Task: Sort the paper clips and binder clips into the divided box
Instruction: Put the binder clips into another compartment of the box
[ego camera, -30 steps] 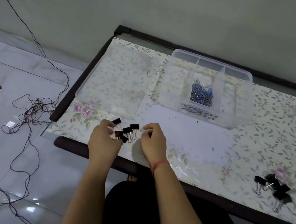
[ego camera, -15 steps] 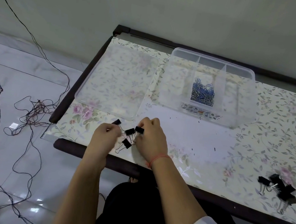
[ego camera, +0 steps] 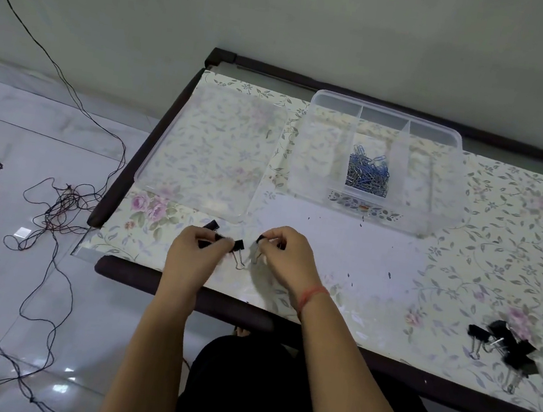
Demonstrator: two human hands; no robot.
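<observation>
A clear divided box (ego camera: 433, 223) stands at the back of the table; its middle compartment holds a heap of blue and silver paper clips (ego camera: 368, 174). Near the front left edge, my left hand (ego camera: 191, 257) pinches black binder clips (ego camera: 238, 246), and another black clip (ego camera: 211, 225) lies just beyond its fingers. My right hand (ego camera: 285, 259) is closed on one black binder clip (ego camera: 260, 239), a short gap to the right of the left hand. A second pile of black binder clips (ego camera: 507, 347) lies at the front right.
The box's clear lid (ego camera: 208, 152) lies flat left of the box. The table has a dark raised frame (ego camera: 150, 279) along its edges. Tangled wires (ego camera: 55, 208) trail over the tiled floor to the left. My lap is under the front edge.
My hands came together over the small cluster of clips, then drew slightly apart. The right hand now holds one clip and the left holds others.
</observation>
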